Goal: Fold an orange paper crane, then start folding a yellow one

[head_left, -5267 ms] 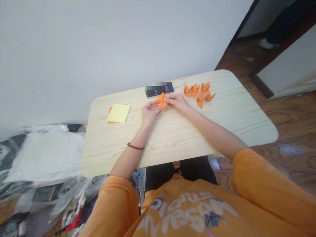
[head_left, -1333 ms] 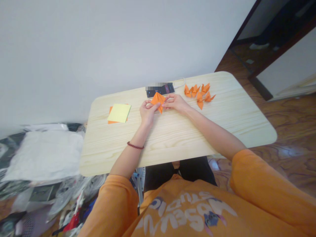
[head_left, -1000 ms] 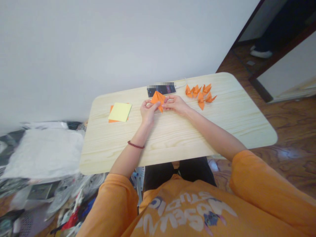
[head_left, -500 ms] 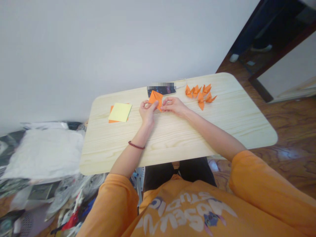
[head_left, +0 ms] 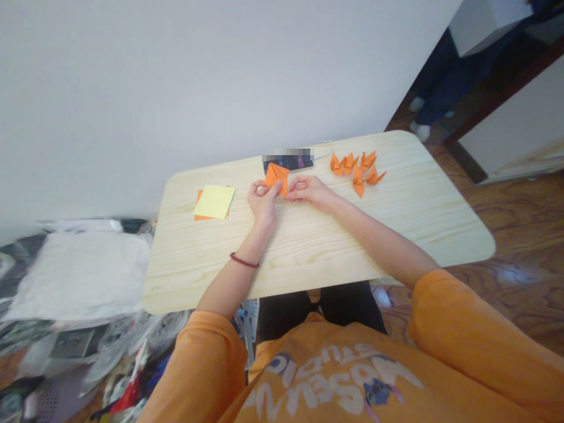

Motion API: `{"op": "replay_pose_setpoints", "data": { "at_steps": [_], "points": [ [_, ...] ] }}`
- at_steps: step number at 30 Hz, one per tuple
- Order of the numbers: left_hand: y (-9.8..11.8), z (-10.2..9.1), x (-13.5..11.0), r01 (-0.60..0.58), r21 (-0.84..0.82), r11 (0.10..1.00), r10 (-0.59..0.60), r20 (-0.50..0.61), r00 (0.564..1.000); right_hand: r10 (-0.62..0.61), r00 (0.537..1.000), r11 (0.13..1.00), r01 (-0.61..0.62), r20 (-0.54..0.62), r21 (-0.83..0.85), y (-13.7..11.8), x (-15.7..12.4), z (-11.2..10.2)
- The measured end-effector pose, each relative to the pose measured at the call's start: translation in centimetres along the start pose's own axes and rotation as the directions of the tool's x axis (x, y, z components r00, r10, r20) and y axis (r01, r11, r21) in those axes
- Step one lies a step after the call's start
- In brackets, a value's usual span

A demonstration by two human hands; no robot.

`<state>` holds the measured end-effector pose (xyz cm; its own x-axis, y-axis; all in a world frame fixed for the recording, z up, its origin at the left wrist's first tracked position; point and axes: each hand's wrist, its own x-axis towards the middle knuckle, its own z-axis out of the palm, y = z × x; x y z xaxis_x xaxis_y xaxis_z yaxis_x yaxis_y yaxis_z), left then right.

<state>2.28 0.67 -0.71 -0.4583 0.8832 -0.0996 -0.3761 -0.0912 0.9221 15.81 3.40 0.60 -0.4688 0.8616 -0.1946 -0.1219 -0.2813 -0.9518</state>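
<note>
Right hand [head_left: 309,191] drawn back from folded orange paper [head_left: 277,178], fingertips just beside its lower point; left hand [head_left: 263,202] alone pinching it. Hands close, not joined. Counted: five orange paper cranes [head_left: 349,163], one phone [head_left: 288,162], one yellow note [head_left: 214,201] on orange sheets [head_left: 199,205]. Paper kite-shaped, pointed, at phone's near edge. Pale wood table [head_left: 352,247], white wall [head_left: 176,88], wooden floor [head_left: 520,223], second person [head_left: 440,82] beyond doorway.
</note>
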Motion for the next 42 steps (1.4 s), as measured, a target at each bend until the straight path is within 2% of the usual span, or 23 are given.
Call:
{"op": "replay_pose_setpoints", "data": {
  "at_steps": [14, 20, 25, 29, 32, 36, 42],
  "points": [
    [0.11, 0.19, -0.26, -0.048, 0.011, 0.999, 0.048, -0.059, 0.997, -0.009, 1.000, 1.000, 0.009, 0.004, -0.013, 0.57, 0.40, -0.20],
    [-0.34, -0.06, -0.02, -0.065, -0.062, 0.996, 0.062, -0.053, 0.997, -0.013, 1.000, 1.000, 0.014, 0.025, -0.005, 0.63, 0.54, -0.33],
    [-0.47, -0.11, 0.14, -0.049, -0.102, 0.994, 0.042, -0.067, 0.997, -0.021, 0.999, 1.000, 0.021, 0.030, -0.004, 0.46, 0.55, -0.28],
    [-0.45, -0.16, 0.39, -0.051, -0.167, 0.985, 0.038, -0.078, 0.996, 0.019, 0.999, 0.999, -0.018, 0.044, -0.027, 0.29, 0.43, -0.30],
    [-0.37, -0.12, 0.38, -0.033, -0.155, 0.987, 0.023, -0.068, 0.997, 0.037, 0.997, 0.999, -0.037, 0.060, -0.001, 0.34, 0.48, -0.33],
    [-0.21, 0.02, 0.15, -0.010, -0.130, 0.991, 0.005, -0.043, 0.999, 0.005, 0.995, 1.000, -0.005, 0.097, 0.000, 0.50, 0.64, -0.34],
    [-0.22, 0.06, 0.14, -0.026, -0.152, 0.988, 0.018, -0.055, 0.998, -0.002, 0.997, 1.000, 0.001, 0.079, 0.006, 0.44, 0.65, -0.13]
  ]
}}
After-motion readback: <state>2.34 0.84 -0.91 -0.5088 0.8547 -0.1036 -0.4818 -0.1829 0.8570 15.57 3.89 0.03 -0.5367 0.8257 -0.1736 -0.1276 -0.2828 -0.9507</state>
